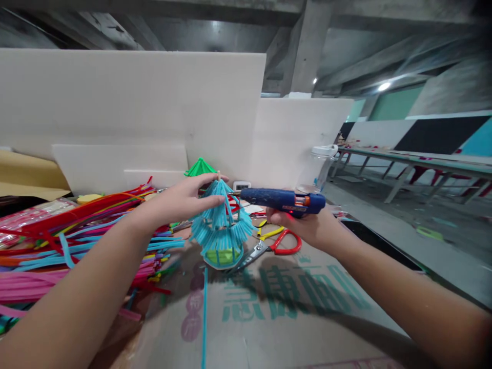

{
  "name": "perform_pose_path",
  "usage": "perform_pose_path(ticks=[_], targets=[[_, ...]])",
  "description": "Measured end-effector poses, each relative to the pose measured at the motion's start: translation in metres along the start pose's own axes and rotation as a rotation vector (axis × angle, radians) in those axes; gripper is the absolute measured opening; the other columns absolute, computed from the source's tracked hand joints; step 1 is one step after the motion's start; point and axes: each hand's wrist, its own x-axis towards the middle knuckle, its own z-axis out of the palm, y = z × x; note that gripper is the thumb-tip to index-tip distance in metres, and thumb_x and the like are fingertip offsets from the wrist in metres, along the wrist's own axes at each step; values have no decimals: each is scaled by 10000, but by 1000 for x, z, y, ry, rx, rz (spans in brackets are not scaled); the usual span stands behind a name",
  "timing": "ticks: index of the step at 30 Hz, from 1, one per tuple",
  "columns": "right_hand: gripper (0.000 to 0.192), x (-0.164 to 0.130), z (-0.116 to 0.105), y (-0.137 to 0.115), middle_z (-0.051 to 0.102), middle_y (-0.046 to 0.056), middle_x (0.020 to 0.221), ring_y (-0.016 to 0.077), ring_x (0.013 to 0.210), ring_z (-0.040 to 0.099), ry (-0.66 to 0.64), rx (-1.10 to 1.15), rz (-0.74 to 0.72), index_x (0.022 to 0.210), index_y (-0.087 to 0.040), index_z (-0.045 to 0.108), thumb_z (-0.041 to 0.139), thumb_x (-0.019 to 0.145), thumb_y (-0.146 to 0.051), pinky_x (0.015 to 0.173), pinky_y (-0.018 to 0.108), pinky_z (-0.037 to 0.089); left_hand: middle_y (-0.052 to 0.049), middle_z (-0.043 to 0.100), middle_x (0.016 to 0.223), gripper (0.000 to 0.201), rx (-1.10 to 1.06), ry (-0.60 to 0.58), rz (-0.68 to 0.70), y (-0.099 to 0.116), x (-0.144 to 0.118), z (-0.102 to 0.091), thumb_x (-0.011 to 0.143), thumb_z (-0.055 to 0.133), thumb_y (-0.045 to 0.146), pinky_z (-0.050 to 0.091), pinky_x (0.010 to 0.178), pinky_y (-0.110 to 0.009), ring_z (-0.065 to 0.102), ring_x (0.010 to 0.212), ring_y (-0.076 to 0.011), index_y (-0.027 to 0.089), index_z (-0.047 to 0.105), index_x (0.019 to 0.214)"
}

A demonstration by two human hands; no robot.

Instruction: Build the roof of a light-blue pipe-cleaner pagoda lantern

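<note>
A light-blue tiered pagoda model (222, 238), made of pipe cleaners, stands upright on the printed cardboard, with a yellow-green panel in its base. My left hand (196, 193) grips its pointed top from the left, thumb across the front and fingers behind. In my right hand (300, 223) is a dark-blue hot glue gun (282, 201), its nozzle aimed left at the upper roof; whether the tip touches is hard to make out. Scissors with red handles (286, 243) lie right beside the model, near yellow-handled pliers (269, 231). One blue pipe cleaner (205, 318) lies in front.
Bundles of coloured pipe cleaners (77, 256) cover the left side. White foam boards (154, 107) stand behind, with a green pointed roof (200, 167) before them. A clear lidded jar (317, 166) is at back right, and a dark flat device (378, 243) lies near my right forearm.
</note>
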Motion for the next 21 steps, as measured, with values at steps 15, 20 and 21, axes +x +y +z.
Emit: perform_pose_path(ticks=[15, 20, 21], targets=[[282, 0, 7, 5, 704, 15, 778, 181, 748, 653, -87, 67, -21, 944, -212, 677, 729, 772, -430, 652, 289, 550, -71, 634, 1315, 500, -15, 30, 47, 1, 0, 1, 891, 557, 458, 501, 920, -388, 618, 1126, -277, 215, 578, 1327], [329, 1, 5, 5, 699, 19, 754, 202, 757, 656, -88, 82, 6, 886, -212, 689, 762, 729, -491, 675, 313, 560, -57, 651, 1273, 466, -23, 16, 65, 4, -1, 2, 890, 565, 447, 508, 891, -374, 630, 1084, -263, 213, 594, 1292], [344, 1, 5, 4, 700, 21, 755, 206, 760, 659, -84, 90, 11, 874, -211, 692, 768, 719, -509, 677, 315, 562, -54, 654, 1266, 459, -30, 10, 70, 4, -1, 2, 893, 562, 442, 507, 893, -371, 632, 1078, -258, 214, 594, 1290]])
